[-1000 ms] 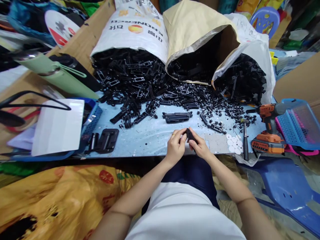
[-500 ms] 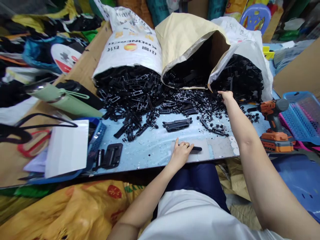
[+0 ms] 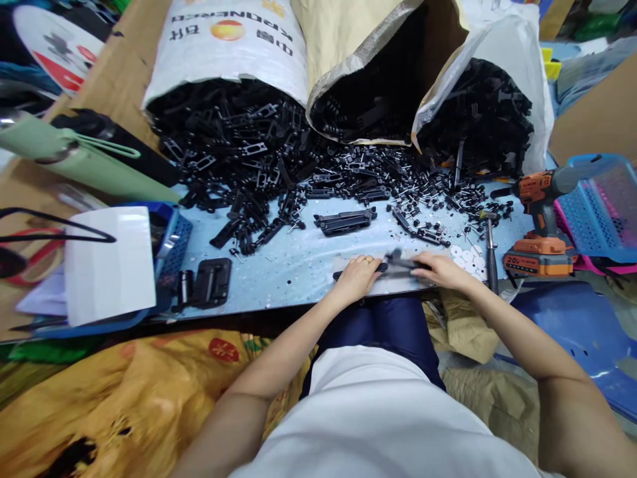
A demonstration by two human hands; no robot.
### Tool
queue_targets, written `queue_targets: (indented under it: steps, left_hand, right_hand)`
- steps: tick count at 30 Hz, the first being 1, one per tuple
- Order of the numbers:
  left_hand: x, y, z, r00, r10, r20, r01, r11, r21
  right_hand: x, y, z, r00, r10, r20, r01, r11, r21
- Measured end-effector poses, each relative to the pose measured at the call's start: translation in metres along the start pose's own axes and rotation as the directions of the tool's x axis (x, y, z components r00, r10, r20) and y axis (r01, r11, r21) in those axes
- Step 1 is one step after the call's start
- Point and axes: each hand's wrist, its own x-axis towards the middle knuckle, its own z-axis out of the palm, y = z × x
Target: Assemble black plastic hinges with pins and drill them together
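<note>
My left hand point(image 3: 359, 276) lies on a black plastic part point(image 3: 342, 274) at the near edge of the light blue table point(image 3: 298, 262), fingers curled over it. My right hand point(image 3: 440, 269) is closed on another black plastic piece point(image 3: 402, 261) and brings it against the first one on a grey metal plate point(image 3: 398, 282). Both hands sit close together in front of my lap. A heap of black plastic parts point(image 3: 259, 153) spreads over the far half of the table.
Three open sacks point(image 3: 348, 73) spill black parts at the back. An orange cordless drill point(image 3: 540, 219) and a hammer point(image 3: 490, 249) lie at the right, with white discs point(image 3: 468, 257) beside them. Blue baskets point(image 3: 597, 206) stand at both sides. Assembled black pieces point(image 3: 206, 284) lie at the left.
My right hand has come back from the pile by the right sack with a black piece and now meets my left hand at the near edge. The view has tilted down.
</note>
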Motion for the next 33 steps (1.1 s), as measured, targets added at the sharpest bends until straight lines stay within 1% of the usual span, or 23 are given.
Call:
queue_targets:
  steps: [1, 2, 4, 6, 8, 12, 14, 19, 22, 24, 26, 28, 30, 33]
  left_hand:
    - [0.001, 0.0, -0.002, 1.0, 0.003, 0.007, -0.003, 1.0, -0.006]
    - [0.001, 0.001, -0.004, 1.0, 0.005, 0.014, -0.005, 1.0, -0.011]
    - [0.001, 0.002, -0.008, 0.999, 0.004, 0.034, -0.003, 1.0, -0.013]
    - [0.0, 0.004, -0.011, 0.999, -0.004, 0.048, 0.004, 1.0, -0.008]
    - [-0.001, 0.007, -0.012, 0.999, -0.002, 0.044, 0.002, 1.0, -0.012]
    - [-0.004, 0.007, -0.008, 1.0, 0.011, -0.006, -0.011, 0.999, -0.035]
    - [-0.007, 0.004, -0.004, 0.998, 0.019, -0.055, -0.022, 0.998, -0.054]
    - [-0.015, -0.007, 0.002, 0.975, 0.106, -0.194, -0.131, 0.984, -0.122]
    - [-0.018, -0.01, 0.003, 0.967, 0.136, -0.214, -0.168, 0.976, -0.14]
    - [-0.018, -0.01, 0.003, 0.966, 0.139, -0.219, -0.173, 0.975, -0.142]
    - [-0.017, -0.01, 0.004, 0.962, 0.122, -0.243, -0.158, 0.978, -0.137]
    - [-0.017, -0.009, 0.004, 0.959, 0.11, -0.261, -0.148, 0.98, -0.13]
    - [-0.017, -0.009, 0.005, 0.964, 0.112, -0.243, -0.145, 0.982, -0.122]
    - [-0.012, -0.005, 0.001, 0.986, 0.117, -0.118, -0.129, 0.986, -0.1]
  right_hand:
    - [-0.004, -0.003, 0.0, 0.996, -0.052, 0.078, 0.063, 0.988, -0.144]
    - [-0.007, -0.007, 0.0, 0.986, -0.071, 0.148, 0.109, 0.958, -0.265]
    - [-0.008, -0.014, 0.003, 0.973, -0.055, 0.224, 0.151, 0.886, -0.439]
    - [-0.006, -0.021, 0.007, 0.972, -0.046, 0.228, 0.165, 0.829, -0.535]
    - [-0.004, -0.027, 0.011, 0.977, -0.046, 0.206, 0.161, 0.794, -0.587]
    - [-0.007, -0.038, 0.015, 0.986, -0.023, 0.164, 0.127, 0.74, -0.66]
    - [-0.011, -0.046, 0.015, 0.987, -0.025, 0.16, 0.129, 0.717, -0.685]
    - [-0.017, -0.064, 0.01, 0.987, -0.1, 0.129, 0.163, 0.66, -0.734]
    - [-0.014, -0.072, 0.004, 0.976, -0.143, 0.167, 0.219, 0.632, -0.743]
    - [-0.011, -0.075, 0.001, 0.969, -0.155, 0.193, 0.248, 0.614, -0.75]
    - [-0.01, -0.077, -0.001, 0.97, -0.158, 0.187, 0.244, 0.601, -0.761]
    - [-0.008, -0.075, 0.0, 0.976, -0.155, 0.152, 0.215, 0.596, -0.774]
    - [-0.008, -0.069, 0.001, 0.971, -0.185, 0.149, 0.231, 0.598, -0.767]
    - [-0.006, -0.045, 0.003, 0.948, -0.277, 0.159, 0.302, 0.617, -0.727]
